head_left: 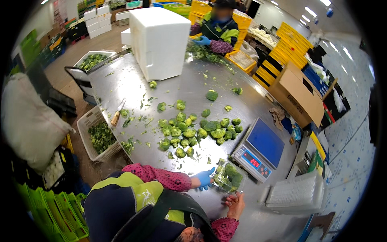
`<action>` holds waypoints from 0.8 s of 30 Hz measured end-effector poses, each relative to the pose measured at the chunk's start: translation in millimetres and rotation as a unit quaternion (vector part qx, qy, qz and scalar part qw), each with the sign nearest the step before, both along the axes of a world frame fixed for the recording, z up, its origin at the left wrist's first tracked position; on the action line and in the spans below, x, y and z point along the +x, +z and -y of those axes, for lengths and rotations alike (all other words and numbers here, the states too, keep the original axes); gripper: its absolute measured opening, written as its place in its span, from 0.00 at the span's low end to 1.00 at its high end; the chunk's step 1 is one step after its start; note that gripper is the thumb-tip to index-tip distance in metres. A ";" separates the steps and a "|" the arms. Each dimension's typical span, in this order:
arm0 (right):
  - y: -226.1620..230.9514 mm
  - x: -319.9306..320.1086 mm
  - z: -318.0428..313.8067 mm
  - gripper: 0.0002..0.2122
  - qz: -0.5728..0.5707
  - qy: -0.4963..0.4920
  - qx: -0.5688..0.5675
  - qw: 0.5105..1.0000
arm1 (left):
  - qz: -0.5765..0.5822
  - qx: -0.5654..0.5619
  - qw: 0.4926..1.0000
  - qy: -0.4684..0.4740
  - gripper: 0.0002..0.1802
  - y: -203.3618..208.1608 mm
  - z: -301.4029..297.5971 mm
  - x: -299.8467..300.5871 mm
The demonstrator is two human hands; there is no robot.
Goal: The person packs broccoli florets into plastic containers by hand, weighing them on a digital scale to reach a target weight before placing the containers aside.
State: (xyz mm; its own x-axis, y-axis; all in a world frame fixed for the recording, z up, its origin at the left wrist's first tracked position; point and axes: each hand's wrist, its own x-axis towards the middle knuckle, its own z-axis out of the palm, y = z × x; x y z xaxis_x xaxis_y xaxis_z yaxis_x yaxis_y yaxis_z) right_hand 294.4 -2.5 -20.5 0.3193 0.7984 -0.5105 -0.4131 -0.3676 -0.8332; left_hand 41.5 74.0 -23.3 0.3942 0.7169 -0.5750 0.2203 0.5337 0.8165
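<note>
A clear plastic tray (229, 178) filled with broccoli florets sits on the steel table, left of and in front of the scale. My left hand (202, 180), in a blue glove, grips the tray's left side between thumb and fingers. My bare right hand (235, 205) is by the tray's near right corner, fingers curled and tips pinched together; whatever lies between them is too small to make out. Beyond the tray, loose broccoli florets (189, 132) lie in a wide cluster. The digital scale (258, 149) has a blue platform and a lit red display; nothing rests on it.
Stacked clear trays (296, 192) stand at the right. A knife (117, 113) lies near the table's left edge, above a crate of trimmings (100, 135). A white foam box (159, 44) stands at the far side. Across the table, a person (219, 30) handles greens. A cardboard box (298, 94) is at right.
</note>
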 end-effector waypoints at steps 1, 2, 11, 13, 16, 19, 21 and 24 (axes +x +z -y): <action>-7.0 1.2 -3.6 0.20 0.048 0.024 0.010 0.998 | 0.008 -0.005 1.000 0.012 0.44 -2.5 -0.2 2.5; -13.2 3.0 -6.8 0.19 0.058 0.041 0.015 0.997 | 0.014 -0.009 1.000 0.025 0.44 -4.7 -1.5 2.9; 5.6 3.0 -19.7 0.14 0.016 0.098 -0.039 0.994 | 0.075 -0.043 0.993 0.078 0.35 -12.2 -1.3 -1.6; -7.9 9.8 -23.3 0.15 0.011 0.080 -0.046 0.996 | 0.081 -0.037 0.992 0.095 0.33 -7.3 1.1 0.3; -14.2 3.4 -24.2 0.12 0.044 0.032 -0.051 0.997 | 0.073 -0.030 0.989 0.121 0.29 -3.6 9.3 -0.9; -18.5 -6.5 -28.0 0.10 0.107 0.007 -0.043 0.993 | 0.041 -0.027 0.990 0.129 0.27 -1.3 11.0 -0.9; -15.1 -8.7 -29.4 0.10 0.086 -0.008 -0.033 0.996 | 0.031 -0.023 0.989 0.144 0.27 2.1 9.1 2.5; -17.2 -2.0 -22.4 0.10 0.053 0.004 -0.029 0.998 | 0.021 -0.050 0.993 0.106 0.29 21.2 3.9 -3.3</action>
